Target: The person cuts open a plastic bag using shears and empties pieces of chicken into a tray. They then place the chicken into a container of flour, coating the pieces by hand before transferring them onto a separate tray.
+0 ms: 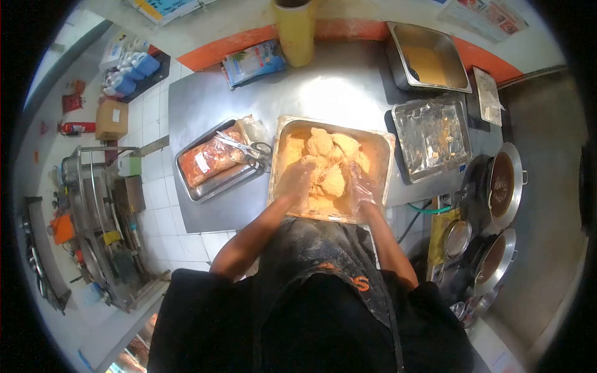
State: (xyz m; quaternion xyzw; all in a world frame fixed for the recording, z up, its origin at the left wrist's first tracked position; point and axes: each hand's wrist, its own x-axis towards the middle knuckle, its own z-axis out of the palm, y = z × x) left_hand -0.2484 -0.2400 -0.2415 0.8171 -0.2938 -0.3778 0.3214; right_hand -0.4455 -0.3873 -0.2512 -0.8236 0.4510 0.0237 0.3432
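Note:
A deep rectangular metal pan [389,165] stands in front of me, holding yellowish flour and several coated pieces that look like breaded chicken [333,180]. My left hand [297,180] is inside the pan at the left of the pieces; its fingers are blurred. On the other side, my right hand [362,185], in a clear plastic glove, lies against the right side of the pieces. Its fingertips are partly lost among the flour and glove. Whether either hand grips a piece cannot be made out.
Left of the pan, a metal tray [198,198] bears a bag of reddish meat [211,161] and scissors [245,148]. A foil-like tray [432,140] and a deep steel container [429,59] stand right. Large pans of brown liquid [502,185] are farther right. A yellow cylinder [295,34] stands behind.

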